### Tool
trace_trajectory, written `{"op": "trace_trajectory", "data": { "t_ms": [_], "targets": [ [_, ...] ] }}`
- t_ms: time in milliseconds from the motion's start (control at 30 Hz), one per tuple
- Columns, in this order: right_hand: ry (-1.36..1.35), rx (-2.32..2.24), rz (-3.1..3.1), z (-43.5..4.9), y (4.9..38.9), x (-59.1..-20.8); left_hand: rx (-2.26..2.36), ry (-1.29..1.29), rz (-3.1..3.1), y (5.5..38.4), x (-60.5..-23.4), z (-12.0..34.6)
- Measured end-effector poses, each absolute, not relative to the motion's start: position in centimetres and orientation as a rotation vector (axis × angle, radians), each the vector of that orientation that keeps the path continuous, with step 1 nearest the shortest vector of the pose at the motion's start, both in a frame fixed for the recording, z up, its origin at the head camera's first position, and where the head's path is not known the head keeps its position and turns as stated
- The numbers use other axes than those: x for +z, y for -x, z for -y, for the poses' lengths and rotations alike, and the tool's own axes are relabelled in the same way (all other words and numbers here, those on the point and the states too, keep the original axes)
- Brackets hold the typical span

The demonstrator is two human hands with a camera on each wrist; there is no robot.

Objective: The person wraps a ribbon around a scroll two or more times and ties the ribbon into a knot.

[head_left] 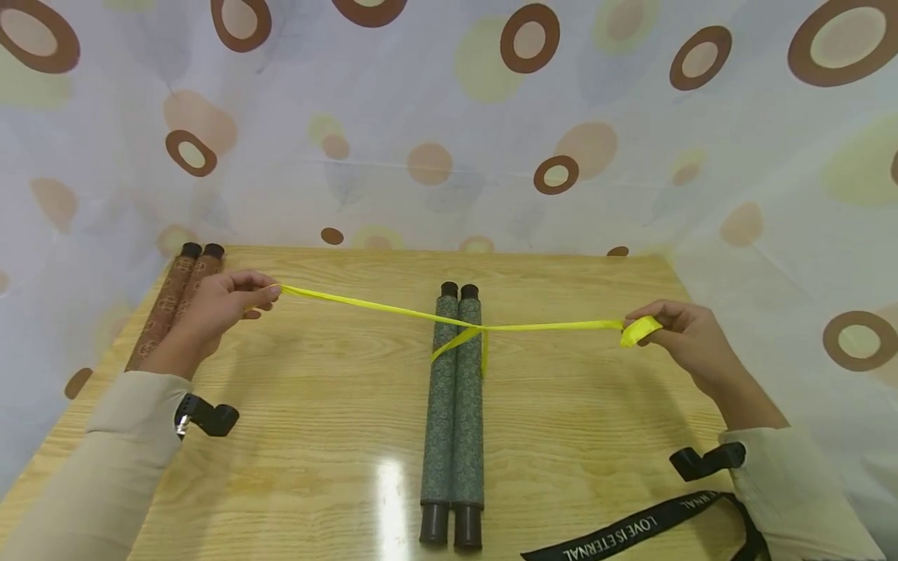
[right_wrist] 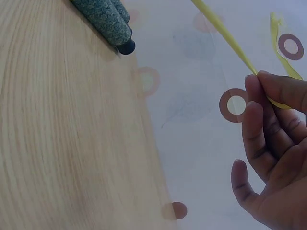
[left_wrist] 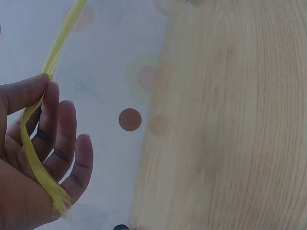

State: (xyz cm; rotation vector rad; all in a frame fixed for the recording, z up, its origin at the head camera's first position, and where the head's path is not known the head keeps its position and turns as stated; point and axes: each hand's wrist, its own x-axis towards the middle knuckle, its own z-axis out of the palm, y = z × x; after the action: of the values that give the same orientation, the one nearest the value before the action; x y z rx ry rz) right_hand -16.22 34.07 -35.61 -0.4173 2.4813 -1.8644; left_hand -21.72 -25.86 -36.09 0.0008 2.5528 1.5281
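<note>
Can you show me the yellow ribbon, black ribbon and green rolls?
Yellow ribbon [head_left: 482,328]: head view, where its strands meet.
Black ribbon [head_left: 624,533]: head view, on its lettered stretch.
Green rolls [head_left: 440,421]: head view, left roll's middle.

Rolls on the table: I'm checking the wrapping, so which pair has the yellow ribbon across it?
The green pair: the yellow ribbon crosses both its rolls. The brown pair, partly behind the left hand, shows no ribbon across it.

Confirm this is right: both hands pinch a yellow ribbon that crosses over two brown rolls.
Brown is wrong: the head view shows the left hand and right hand pinching a yellow ribbon that crosses over two green rolls.
</note>
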Motion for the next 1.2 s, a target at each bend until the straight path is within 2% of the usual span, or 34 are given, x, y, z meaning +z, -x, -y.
{"op": "trace_trajectory", "data": {
  "t_ms": [600, 1200],
  "targets": [
    [0.21, -1.605, -2.685, -36.9, 16.1, -38.6, 1.444, 0.152, -2.576, 20.9, -38.4, 30.7],
    [-0.117, -1.303, -2.721, -37.2, 15.2, -41.9, 1.095, 0.068, -2.734, 20.0, -40.7, 31.7]
  ]
}}
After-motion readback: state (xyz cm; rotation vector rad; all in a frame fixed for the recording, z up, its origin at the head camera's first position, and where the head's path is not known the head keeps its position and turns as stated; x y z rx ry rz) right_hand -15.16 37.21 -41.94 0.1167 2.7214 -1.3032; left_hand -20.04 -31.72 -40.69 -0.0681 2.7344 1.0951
